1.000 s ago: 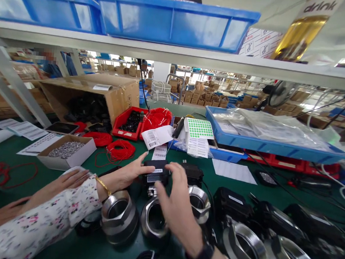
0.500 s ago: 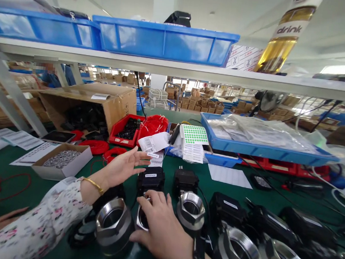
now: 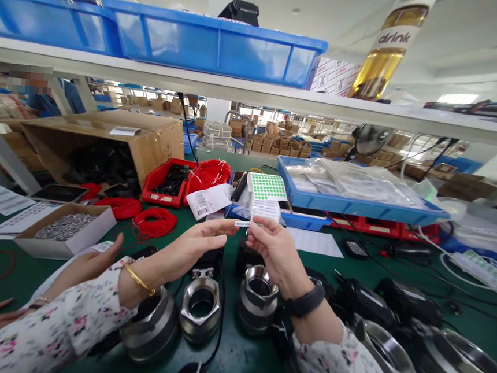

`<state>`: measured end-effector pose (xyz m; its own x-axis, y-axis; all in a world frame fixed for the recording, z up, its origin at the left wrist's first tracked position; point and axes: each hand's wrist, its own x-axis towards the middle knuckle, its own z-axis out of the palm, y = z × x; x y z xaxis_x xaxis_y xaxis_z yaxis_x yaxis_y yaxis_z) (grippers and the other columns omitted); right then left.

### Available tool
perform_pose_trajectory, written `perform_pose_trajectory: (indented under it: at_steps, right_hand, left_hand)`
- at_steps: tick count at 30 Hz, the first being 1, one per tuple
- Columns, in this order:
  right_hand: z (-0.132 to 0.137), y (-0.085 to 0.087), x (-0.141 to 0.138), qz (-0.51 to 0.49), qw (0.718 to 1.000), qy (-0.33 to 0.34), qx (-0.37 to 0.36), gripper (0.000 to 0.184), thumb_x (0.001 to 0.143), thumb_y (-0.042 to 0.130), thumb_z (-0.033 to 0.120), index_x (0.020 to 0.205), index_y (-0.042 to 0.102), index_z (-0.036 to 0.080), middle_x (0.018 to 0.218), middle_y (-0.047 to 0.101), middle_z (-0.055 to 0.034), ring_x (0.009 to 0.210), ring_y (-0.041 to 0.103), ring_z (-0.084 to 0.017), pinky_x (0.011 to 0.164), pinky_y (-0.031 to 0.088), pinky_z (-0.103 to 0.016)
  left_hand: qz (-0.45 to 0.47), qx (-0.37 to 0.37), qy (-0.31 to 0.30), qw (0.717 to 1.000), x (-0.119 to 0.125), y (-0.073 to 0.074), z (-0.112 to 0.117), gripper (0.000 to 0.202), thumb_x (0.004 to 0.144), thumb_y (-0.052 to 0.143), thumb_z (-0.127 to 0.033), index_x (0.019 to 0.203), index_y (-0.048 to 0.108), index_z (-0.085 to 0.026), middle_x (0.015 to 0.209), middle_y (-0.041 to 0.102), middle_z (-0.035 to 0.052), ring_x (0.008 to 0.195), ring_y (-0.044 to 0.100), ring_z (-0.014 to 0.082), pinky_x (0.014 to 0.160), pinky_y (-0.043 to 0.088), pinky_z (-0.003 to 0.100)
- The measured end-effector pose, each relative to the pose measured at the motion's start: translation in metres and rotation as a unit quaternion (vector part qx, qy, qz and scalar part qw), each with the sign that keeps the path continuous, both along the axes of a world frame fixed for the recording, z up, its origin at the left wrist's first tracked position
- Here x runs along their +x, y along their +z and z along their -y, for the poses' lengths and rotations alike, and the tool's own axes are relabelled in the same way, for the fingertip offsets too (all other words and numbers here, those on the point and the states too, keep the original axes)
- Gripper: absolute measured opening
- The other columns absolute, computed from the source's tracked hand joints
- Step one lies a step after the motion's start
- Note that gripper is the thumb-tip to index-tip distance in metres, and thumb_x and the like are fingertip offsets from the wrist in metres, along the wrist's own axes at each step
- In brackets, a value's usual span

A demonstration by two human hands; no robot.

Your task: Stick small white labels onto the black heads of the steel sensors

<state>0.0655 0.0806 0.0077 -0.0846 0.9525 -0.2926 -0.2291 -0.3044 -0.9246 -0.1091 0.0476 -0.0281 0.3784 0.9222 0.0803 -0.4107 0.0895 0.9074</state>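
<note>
Both hands have come up off the metal fittings they were working among half a second ago and now meet in the air above the green table. The right hand, a black watch on its wrist, is closed narrowly, thumb and fingertips pinching one end of a small white label. The left hand, with a gold bracelet on its wrist, has its fingers stretched almost straight, the index tip at the label's other end; whether it actually grips the label cannot be told. The label hangs between the two hands, just in front of a sheet of green dot stickers and to the right of a barcode sheet. Below the hands stand three hexagonal steel fittings: one in the middle, one under the right wrist, and one partly hidden by the left forearm. A black box sits just behind the middle fitting. Another person's hand rests at the lower left, beside the floral sleeve. Further left are a cardboard box of small metal parts and coils of red wire; a blue tray stands to the right.
</note>
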Motion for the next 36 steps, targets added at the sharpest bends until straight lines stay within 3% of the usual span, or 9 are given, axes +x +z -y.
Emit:
perform_pose_trajectory:
  at_steps: [5,11,14,17,19,22,26,31,36]
  right_hand:
    - [-0.003,-0.009,0.011,0.028,0.999,0.002,0.035,0.043,0.055,0.082,0.032,0.08,0.058,0.007,0.07,0.054,-0.0016,0.058,0.048,-0.007,0.054,0.04,-0.021]
    - [0.02,-0.003,0.032,0.167,0.937,-0.137,0.274,0.027,0.073,0.071,0.037,0.079,0.061,0.012,0.081,0.057,-0.0026,0.073,0.05,-0.009,0.07,0.042,-0.023]
    - [0.051,-0.006,0.043,0.38,0.858,-0.04,0.343,0.026,0.08,0.062,0.029,0.104,0.061,0.019,0.109,0.057,-0.0034,0.099,0.053,-0.015,0.09,0.043,-0.031]
    - [0.072,-0.02,0.043,0.616,0.713,0.179,0.284,0.1,0.067,0.071,0.018,0.15,0.015,0.024,0.148,0.023,-0.0049,0.134,0.023,-0.026,0.111,0.023,-0.043]
    - [0.077,-0.032,0.04,0.681,0.644,0.255,0.237,0.11,0.066,0.07,0.012,0.151,0.001,0.022,0.149,0.018,-0.0048,0.134,0.016,-0.028,0.113,0.02,-0.044]
    - [0.08,-0.045,0.04,0.667,0.652,0.257,0.253,0.106,0.068,0.061,0.006,0.151,-0.002,0.026,0.141,0.027,-0.001,0.126,0.022,-0.023,0.113,0.024,-0.035]
    - [0.095,-0.054,0.048,0.646,0.666,0.225,0.296,0.102,0.066,0.049,0.0,0.148,-0.001,0.036,0.14,0.023,-0.0003,0.124,0.02,-0.023,0.109,0.03,-0.041]
    - [0.107,-0.058,0.056,0.639,0.665,0.207,0.326,0.093,0.07,0.041,0.001,0.149,0.004,0.033,0.143,0.019,-0.0037,0.127,0.016,-0.026,0.107,0.03,-0.047]
    - [0.103,-0.063,0.057,0.642,0.649,0.221,0.342,0.09,0.071,0.039,0.001,0.149,0.006,0.031,0.143,0.019,-0.0062,0.128,0.016,-0.029,0.103,0.035,-0.05]
  left_hand:
    - [-0.015,0.031,-0.012,0.999,0.009,0.002,0.0,0.045,0.084,0.06,-0.031,0.127,0.053,-0.018,0.13,0.048,0.0079,0.124,0.041,0.022,0.105,0.032,0.035]
    - [-0.226,0.051,0.106,0.967,0.006,-0.006,-0.013,0.076,0.079,0.059,-0.04,0.141,0.031,-0.007,0.127,0.045,0.0121,0.102,0.05,0.0186,0.088,0.043,0.033]
    - [-0.35,0.057,0.128,0.926,0.003,-0.012,-0.032,0.064,0.081,0.054,-0.04,0.13,0.046,-0.001,0.117,0.052,0.0133,0.095,0.052,0.0185,0.087,0.042,0.032]
    - [-0.485,0.11,0.053,0.866,0.014,-0.017,-0.058,0.052,0.085,0.053,-0.034,0.127,0.052,-0.004,0.117,0.054,0.0111,0.098,0.053,0.0185,0.088,0.04,0.028]
    - [-0.522,0.118,0.011,0.845,0.028,-0.02,-0.076,0.044,0.089,0.048,-0.033,0.12,0.057,-0.003,0.109,0.057,0.0128,0.097,0.052,0.0219,0.089,0.037,0.031]
    - [-0.531,0.065,-0.057,0.843,0.049,-0.028,-0.101,0.049,0.096,0.033,-0.034,0.107,0.06,0.005,0.1,0.057,0.0202,0.09,0.053,0.0255,0.086,0.037,0.037]
    - [-0.451,-0.078,-0.176,0.871,0.062,-0.043,-0.118,0.065,0.095,0.023,-0.055,0.12,0.053,-0.002,0.103,0.056,0.0196,0.073,0.056,0.0196,0.07,0.044,0.033]
    - [-0.298,-0.172,-0.308,0.887,0.067,-0.057,-0.123,0.061,0.083,0.042,-0.067,0.109,0.055,-0.013,0.104,0.058,0.013,0.088,0.056,0.0221,0.075,0.045,0.035]
    - [-0.271,-0.238,-0.338,0.869,0.071,-0.064,-0.131,0.05,0.076,0.057,-0.059,0.099,0.055,-0.015,0.106,0.057,0.0113,0.094,0.055,0.0254,0.078,0.045,0.038]
